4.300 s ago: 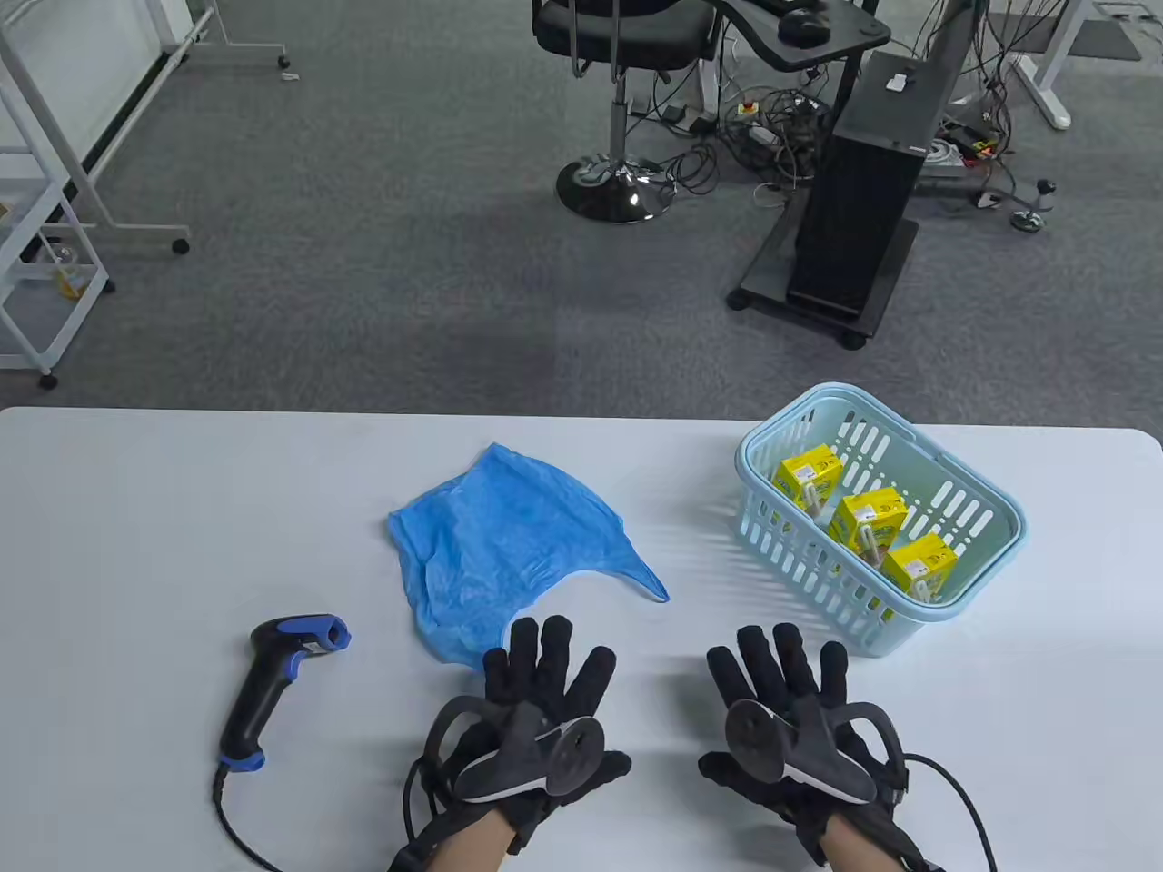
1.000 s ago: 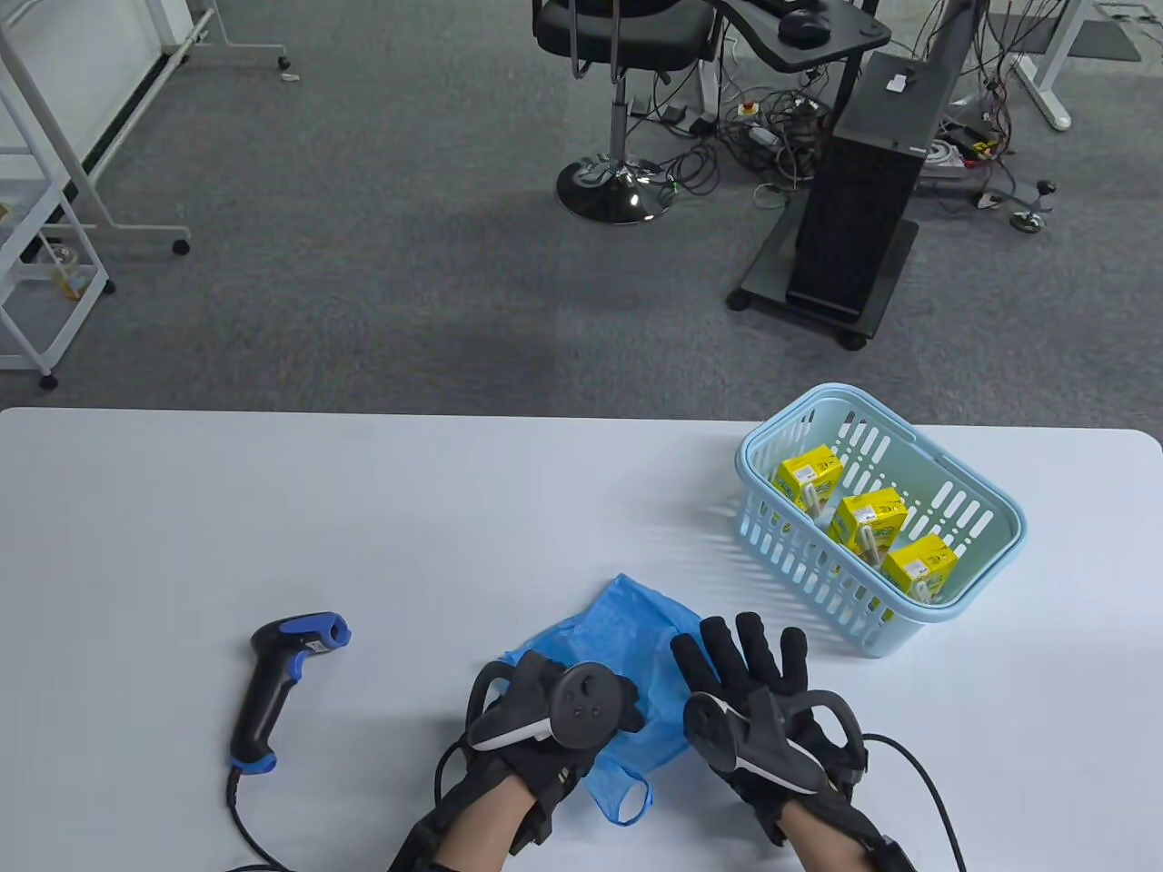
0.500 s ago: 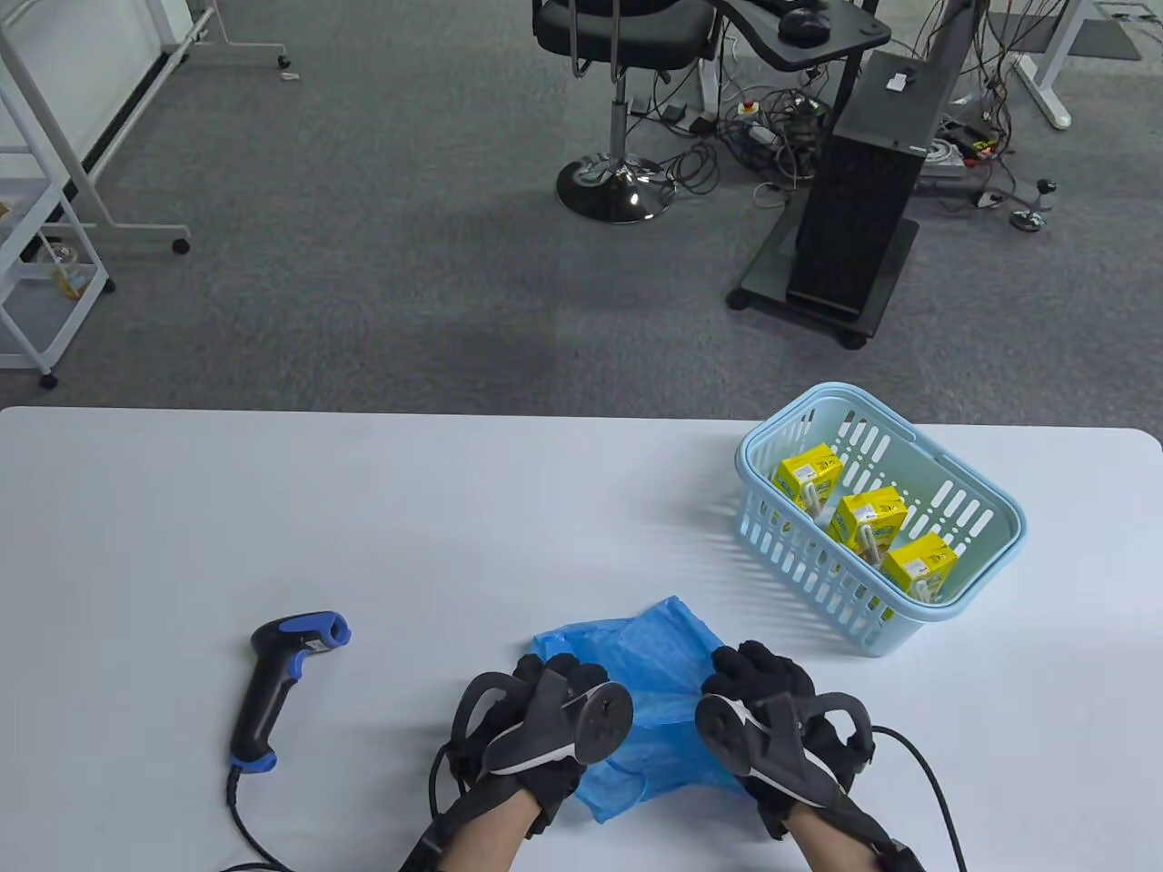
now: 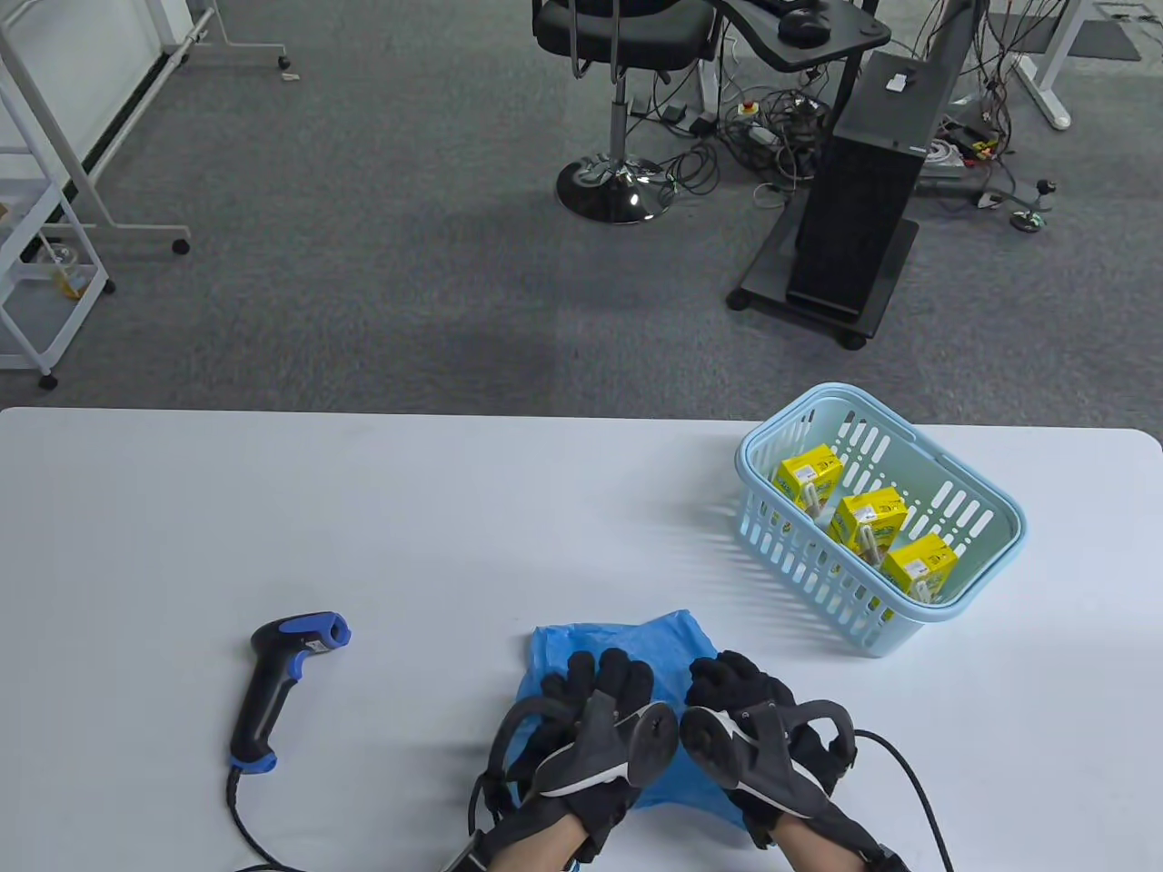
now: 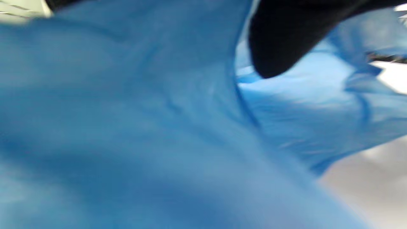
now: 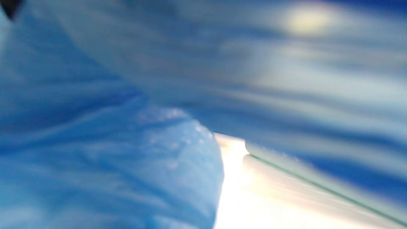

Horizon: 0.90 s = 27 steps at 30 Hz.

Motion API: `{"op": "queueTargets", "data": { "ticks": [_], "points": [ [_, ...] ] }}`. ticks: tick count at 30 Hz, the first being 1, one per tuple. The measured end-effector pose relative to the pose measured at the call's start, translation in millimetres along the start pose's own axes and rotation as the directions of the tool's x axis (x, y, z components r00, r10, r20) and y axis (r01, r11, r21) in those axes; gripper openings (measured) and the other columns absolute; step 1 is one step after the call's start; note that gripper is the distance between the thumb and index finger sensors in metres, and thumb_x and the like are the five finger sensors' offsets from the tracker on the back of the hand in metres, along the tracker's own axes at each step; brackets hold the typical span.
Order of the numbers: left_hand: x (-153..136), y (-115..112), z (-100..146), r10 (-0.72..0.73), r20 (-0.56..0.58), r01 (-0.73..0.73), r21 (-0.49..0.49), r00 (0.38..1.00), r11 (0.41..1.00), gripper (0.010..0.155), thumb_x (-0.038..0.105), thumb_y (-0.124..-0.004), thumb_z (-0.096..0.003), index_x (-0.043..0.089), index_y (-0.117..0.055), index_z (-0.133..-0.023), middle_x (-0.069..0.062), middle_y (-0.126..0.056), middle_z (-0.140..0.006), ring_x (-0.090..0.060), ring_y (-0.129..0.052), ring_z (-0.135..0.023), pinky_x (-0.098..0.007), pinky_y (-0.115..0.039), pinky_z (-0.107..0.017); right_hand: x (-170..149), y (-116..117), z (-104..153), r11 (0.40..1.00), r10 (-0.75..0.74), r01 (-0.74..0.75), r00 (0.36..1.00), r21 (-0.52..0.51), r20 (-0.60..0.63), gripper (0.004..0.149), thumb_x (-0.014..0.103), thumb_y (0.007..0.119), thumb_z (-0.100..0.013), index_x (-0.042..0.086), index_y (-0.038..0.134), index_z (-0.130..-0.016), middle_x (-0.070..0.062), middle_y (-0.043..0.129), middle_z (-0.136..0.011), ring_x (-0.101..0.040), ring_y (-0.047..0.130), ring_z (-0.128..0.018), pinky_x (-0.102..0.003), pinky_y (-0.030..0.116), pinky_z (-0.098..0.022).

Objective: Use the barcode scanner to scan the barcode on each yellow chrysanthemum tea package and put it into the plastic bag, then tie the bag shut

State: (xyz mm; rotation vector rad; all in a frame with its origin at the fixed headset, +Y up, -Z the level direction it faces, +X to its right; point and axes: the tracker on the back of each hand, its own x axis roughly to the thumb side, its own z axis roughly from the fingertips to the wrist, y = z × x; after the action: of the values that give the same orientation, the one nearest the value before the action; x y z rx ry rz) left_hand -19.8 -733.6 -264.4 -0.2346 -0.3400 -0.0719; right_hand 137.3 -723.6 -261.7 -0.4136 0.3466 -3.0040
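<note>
A blue plastic bag [image 4: 618,645] lies crumpled at the table's front centre. My left hand [image 4: 604,677] and right hand [image 4: 731,677] sit side by side on it, fingers curled into the plastic, and both grip it. Blurred blue bag [image 5: 127,127] fills the left wrist view, with one black fingertip [image 5: 279,41] hanging in; the right wrist view is also filled with bag [image 6: 95,165]. Three yellow tea packages [image 4: 807,477] [image 4: 870,522] [image 4: 919,563] stand in a light blue basket [image 4: 831,391] at the right. The black and blue barcode scanner [image 4: 273,690] lies to the left of my hands.
The scanner's cable [image 4: 238,817] runs off the front edge of the white table [image 4: 363,509]. Beyond the far edge are grey carpet, an office chair [image 4: 618,54] and a black computer tower [image 4: 863,182].
The bag was dragged from the table's middle to the front centre. My hands have closed in toward each other and curled into its plastic, bunching it. Scanner, basket and packages stayed put.
</note>
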Motion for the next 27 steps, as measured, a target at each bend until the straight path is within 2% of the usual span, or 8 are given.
{"op": "queueTargets", "data": {
  "ticks": [5, 8, 11, 14, 20, 23, 25, 27],
  "points": [
    [-38, -6, -2, 0.085, -0.096, -0.088, -0.028, 0.992, 0.996, 0.073, 0.026, -0.081, -0.0489, 0.018, -0.046, -0.113, -0.021, -0.048, -0.116, -0.05, -0.064, -0.104, -0.068, -0.059, -0.067, -7, 5, -1, 0.996, -0.027, 0.029, 0.999, 0.087, -0.027, 0.047, 0.043, 0.079, -0.033, 0.024, 0.08, -0.076, -0.004, 0.067, -0.102, -0.033, 0.075, -0.094, -0.055, 0.075, -0.062],
    [-50, -9, -2, 0.15, -0.113, -0.152, -0.008, 0.982, 0.988, 0.055, 0.02, -0.077, -0.0495, 0.028, -0.071, -0.103, -0.014, -0.066, -0.112, -0.047, -0.071, -0.101, -0.065, -0.061, -0.067, -10, 12, -2, 0.987, -0.046, 0.051, 0.998, 0.15, -0.034, 0.046, 0.036, 0.08, -0.034, 0.03, 0.075, -0.079, -0.007, 0.062, -0.105, -0.032, 0.079, -0.092, -0.057, 0.076, -0.061],
    [-48, -7, -1, 0.105, -0.1, -0.098, 0.071, 0.989, 0.993, 0.042, 0.022, -0.078, -0.0488, 0.03, -0.086, -0.09, -0.009, -0.084, -0.103, -0.043, -0.081, -0.096, -0.061, -0.067, -0.065, -11, 15, -3, 0.99, -0.046, 0.05, 0.999, 0.133, -0.027, 0.043, 0.03, 0.079, -0.034, 0.035, 0.078, -0.077, -0.004, 0.076, -0.096, -0.014, 0.101, -0.064, -0.05, 0.076, -0.062],
    [-41, -2, 3, 0.052, -0.05, -0.043, 0.17, 0.997, 0.985, 0.04, 0.026, -0.086, -0.0458, 0.034, -0.082, -0.085, -0.003, -0.093, -0.091, -0.03, -0.095, -0.085, -0.052, -0.077, -0.059, -13, 16, -3, 0.993, -0.042, 0.044, 0.999, 0.112, -0.022, 0.054, 0.029, 0.079, -0.035, 0.034, 0.077, -0.089, 0.006, 0.095, -0.073, -0.011, 0.1, -0.048, -0.045, 0.076, -0.061],
    [-33, -1, 3, 0.012, -0.037, -0.006, 0.145, 0.999, 0.989, 0.041, 0.032, -0.091, -0.0438, 0.034, -0.078, -0.083, 0.0, -0.093, -0.077, -0.023, -0.097, -0.068, -0.051, -0.077, -0.057, -16, 18, -4, 0.991, -0.014, 0.016, 1.0, 0.132, -0.022, 0.053, 0.037, 0.081, -0.033, 0.032, 0.083, -0.085, 0.005, 0.09, -0.065, -0.016, 0.091, -0.049, -0.051, 0.069, -0.064],
    [-34, -5, 1, 0.011, -0.037, -0.007, 0.108, 0.999, 0.994, 0.056, 0.034, -0.09, -0.0442, 0.035, -0.073, -0.097, 0.001, -0.093, -0.069, -0.02, -0.097, -0.06, -0.051, -0.077, -0.056, -14, 18, -4, 0.989, 0.002, 0.001, 1.0, 0.151, -0.018, 0.044, 0.041, 0.082, -0.03, 0.032, 0.085, -0.073, 0.006, 0.085, -0.065, -0.019, 0.088, -0.055, -0.054, 0.065, -0.066],
    [-33, -6, 0, 0.014, -0.035, -0.01, 0.096, 0.999, 0.995, 0.053, 0.036, -0.088, -0.0447, 0.034, -0.077, -0.097, 0.002, -0.092, -0.063, -0.018, -0.096, -0.055, -0.051, -0.078, -0.056, -12, 19, -3, 0.984, 0.022, -0.02, 1.0, 0.175, -0.008, 0.039, 0.043, 0.083, -0.029, 0.034, 0.081, -0.067, 0.006, 0.08, -0.073, -0.024, 0.082, -0.07, -0.058, 0.059, -0.069],
    [-32, -7, -1, 0.013, -0.019, -0.012, 0.092, 1.0, 0.996, 0.038, 0.039, -0.086, -0.0451, 0.033, -0.09, -0.083, 0.002, -0.092, -0.06, -0.018, -0.095, -0.054, -0.052, -0.076, -0.057, -10, 21, -2, 0.983, 0.03, -0.031, 1.0, 0.183, 0.007, 0.034, 0.04, 0.083, -0.031, 0.032, 0.08, -0.064, -0.001, 0.072, -0.094, -0.029, 0.074, -0.089, -0.062, 0.054, -0.07]
  ]
}}
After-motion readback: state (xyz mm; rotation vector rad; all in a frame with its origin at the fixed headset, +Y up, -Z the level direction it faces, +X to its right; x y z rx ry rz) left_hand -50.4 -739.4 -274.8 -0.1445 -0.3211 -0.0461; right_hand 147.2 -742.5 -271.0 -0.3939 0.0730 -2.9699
